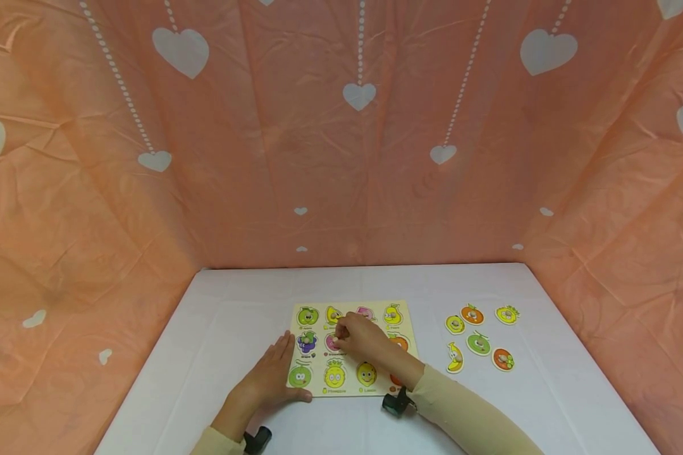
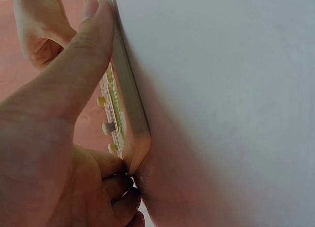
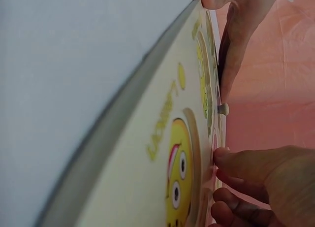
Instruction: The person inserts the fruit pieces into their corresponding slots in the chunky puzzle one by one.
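Observation:
A cream fruit puzzle board (image 1: pixel 350 383) lies on the white table in the head view. My left hand (image 1: pixel 270 374) rests against its left side, fingers stretched along the edge and thumb at the front edge. In the left wrist view the left thumb (image 2: pixel 91 45) presses the board's side. Over the middle of the board, my right hand (image 1: pixel 364 340) pinches the pink puzzle piece (image 1: pixel 330 343) with thumb and forefinger; the knob is mostly hidden by them. In the right wrist view these fingertips (image 3: pixel 224 158) meet the board face, beyond the lemon picture (image 3: pixel 179 173).
Several loose fruit pieces lie right of the board, among them a banana (image 1: pixel 455 358), a green round fruit (image 1: pixel 479 344) and a pineapple (image 1: pixel 507 315). Knobbed pieces such as the grapes (image 1: pixel 307 343) sit in the board. An orange curtain (image 1: pixel 364 189) stands behind the table.

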The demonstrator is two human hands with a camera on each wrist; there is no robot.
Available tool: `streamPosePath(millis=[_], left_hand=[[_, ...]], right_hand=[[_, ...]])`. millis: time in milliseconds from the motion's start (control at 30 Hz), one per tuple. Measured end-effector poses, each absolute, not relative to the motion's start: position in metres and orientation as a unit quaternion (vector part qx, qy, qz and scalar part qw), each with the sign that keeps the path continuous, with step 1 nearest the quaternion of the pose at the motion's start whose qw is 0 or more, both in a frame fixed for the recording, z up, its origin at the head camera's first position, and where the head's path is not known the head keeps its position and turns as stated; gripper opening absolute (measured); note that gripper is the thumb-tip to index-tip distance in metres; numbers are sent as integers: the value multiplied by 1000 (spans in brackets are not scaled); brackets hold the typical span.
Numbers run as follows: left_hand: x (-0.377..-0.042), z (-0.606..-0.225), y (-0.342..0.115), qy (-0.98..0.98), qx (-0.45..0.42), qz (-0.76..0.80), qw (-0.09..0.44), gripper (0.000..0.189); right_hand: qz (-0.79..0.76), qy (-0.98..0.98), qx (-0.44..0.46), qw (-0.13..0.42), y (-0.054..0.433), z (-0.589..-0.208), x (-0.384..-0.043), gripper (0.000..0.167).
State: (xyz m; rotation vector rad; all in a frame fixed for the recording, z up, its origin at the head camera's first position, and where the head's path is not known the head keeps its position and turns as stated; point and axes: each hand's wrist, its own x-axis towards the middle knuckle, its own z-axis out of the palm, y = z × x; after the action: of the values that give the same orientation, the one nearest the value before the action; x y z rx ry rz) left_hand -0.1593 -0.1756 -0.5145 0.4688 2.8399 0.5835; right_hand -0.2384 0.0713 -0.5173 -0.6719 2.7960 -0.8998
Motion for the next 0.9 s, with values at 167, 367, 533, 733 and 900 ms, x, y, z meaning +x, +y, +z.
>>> streamPosePath(millis=[167,367,533,733,900], left_hand=[[-160,-515,-176,962,158,197,103,136],[-160,-516,-175,962,158,195,104,136],[-160,-514,-175,962,154,200,107,137],[-160,-514,-176,962,152,199,107,137],[-160,-514,-176,961,152,203,108,137]], right_hand=[[-301,924,-229,61,75,-518,-237,18],[-309,920,-236,54,80,-519,-235,15],[-315,917,-241,47,84,-519,-233,11],[-322,914,-246,33,91,-515,-234,8],[-323,915,-241,25,97,-511,-234,7]])
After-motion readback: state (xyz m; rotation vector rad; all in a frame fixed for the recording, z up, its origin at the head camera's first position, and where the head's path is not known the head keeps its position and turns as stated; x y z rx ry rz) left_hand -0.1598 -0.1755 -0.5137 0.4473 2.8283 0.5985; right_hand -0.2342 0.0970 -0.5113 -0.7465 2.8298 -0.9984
